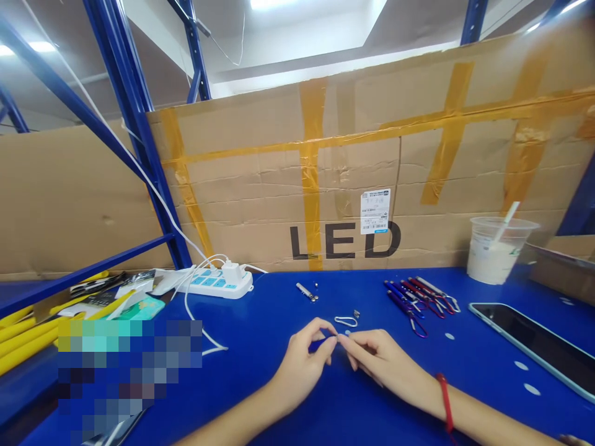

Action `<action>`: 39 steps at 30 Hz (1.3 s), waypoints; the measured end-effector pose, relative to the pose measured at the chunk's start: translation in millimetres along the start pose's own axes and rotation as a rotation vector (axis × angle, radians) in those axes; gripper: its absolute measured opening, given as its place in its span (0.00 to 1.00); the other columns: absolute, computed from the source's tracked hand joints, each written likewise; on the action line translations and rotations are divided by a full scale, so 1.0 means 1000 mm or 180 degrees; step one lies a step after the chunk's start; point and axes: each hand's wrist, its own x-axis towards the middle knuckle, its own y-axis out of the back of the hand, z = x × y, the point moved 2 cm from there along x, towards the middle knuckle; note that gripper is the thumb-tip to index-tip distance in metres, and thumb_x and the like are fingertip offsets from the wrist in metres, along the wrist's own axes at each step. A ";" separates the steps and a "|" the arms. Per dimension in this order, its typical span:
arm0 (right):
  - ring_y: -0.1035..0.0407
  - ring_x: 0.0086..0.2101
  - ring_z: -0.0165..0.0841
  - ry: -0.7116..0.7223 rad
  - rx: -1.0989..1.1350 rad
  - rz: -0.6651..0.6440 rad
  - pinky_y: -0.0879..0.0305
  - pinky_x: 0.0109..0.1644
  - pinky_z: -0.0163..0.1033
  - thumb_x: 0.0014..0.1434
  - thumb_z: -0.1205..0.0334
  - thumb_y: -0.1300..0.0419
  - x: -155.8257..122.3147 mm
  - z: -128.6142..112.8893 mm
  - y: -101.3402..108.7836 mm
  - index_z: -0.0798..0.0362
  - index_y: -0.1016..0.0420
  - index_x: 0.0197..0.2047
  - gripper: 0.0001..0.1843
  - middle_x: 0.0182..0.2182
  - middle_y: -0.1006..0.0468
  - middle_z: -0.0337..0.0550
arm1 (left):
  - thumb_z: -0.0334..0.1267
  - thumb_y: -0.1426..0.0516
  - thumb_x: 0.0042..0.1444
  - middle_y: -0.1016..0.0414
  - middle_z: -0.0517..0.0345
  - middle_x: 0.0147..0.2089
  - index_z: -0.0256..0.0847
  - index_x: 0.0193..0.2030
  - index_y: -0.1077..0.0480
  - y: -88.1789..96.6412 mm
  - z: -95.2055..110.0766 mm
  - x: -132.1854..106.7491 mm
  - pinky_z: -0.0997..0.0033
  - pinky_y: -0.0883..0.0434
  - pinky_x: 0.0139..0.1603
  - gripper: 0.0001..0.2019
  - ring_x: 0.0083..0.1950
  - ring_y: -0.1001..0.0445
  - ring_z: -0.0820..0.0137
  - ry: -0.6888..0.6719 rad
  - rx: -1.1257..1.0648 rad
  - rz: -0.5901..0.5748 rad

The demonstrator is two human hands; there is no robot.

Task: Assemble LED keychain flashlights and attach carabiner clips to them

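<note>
My left hand and my right hand meet fingertip to fingertip above the blue table. Each is closed in a pinch, and whatever sits between the fingertips is too small to make out. Just beyond them lies a silver carabiner, with a small metal piece beside it. Farther back rests a short silver cylinder with a tiny part near its end. To the right is a group of several coloured metal tubes with carabiners, in blue, red, purple and silver.
A white power strip with plugged-in cables stands at the back left. Yellow tubes and packets lie at the left. On the right are a plastic cup with a straw and a phone. A cardboard wall closes off the back.
</note>
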 end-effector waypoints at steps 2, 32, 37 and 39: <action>0.49 0.15 0.23 -0.0021 0.0057 -0.0035 0.53 0.19 0.30 0.57 0.40 0.52 0.000 0.001 0.000 0.55 0.36 0.20 0.27 0.13 0.44 0.32 | 0.41 0.50 0.54 0.39 0.63 0.21 0.37 0.36 0.35 0.000 -0.001 0.000 0.77 0.39 0.27 0.09 0.25 0.37 0.74 0.0015 -0.0012 -0.0033; 0.40 0.16 0.18 0.0506 0.0400 0.0705 0.42 0.19 0.29 0.55 0.54 0.42 -0.003 -0.003 0.009 0.53 0.24 0.39 0.13 0.31 0.32 0.38 | 0.53 0.50 0.55 0.39 0.63 0.21 0.35 0.39 0.36 0.001 -0.006 0.003 0.73 0.42 0.33 0.20 0.26 0.39 0.74 -0.0029 -0.0716 -0.0098; 0.39 0.16 0.19 0.0497 0.0485 0.0665 0.41 0.19 0.30 0.52 0.52 0.40 0.000 -0.004 0.011 0.55 0.22 0.34 0.14 0.33 0.31 0.41 | 0.52 0.50 0.56 0.38 0.63 0.20 0.34 0.40 0.35 -0.003 -0.008 0.001 0.73 0.45 0.30 0.20 0.23 0.43 0.76 0.0089 -0.0728 -0.0287; 0.39 0.16 0.19 0.0416 0.0541 0.0667 0.41 0.19 0.30 0.50 0.51 0.39 0.001 -0.002 0.011 0.55 0.23 0.32 0.14 0.34 0.31 0.42 | 0.52 0.50 0.56 0.38 0.63 0.20 0.34 0.39 0.35 -0.003 -0.008 0.000 0.74 0.46 0.29 0.20 0.23 0.44 0.77 0.0121 -0.0760 -0.0332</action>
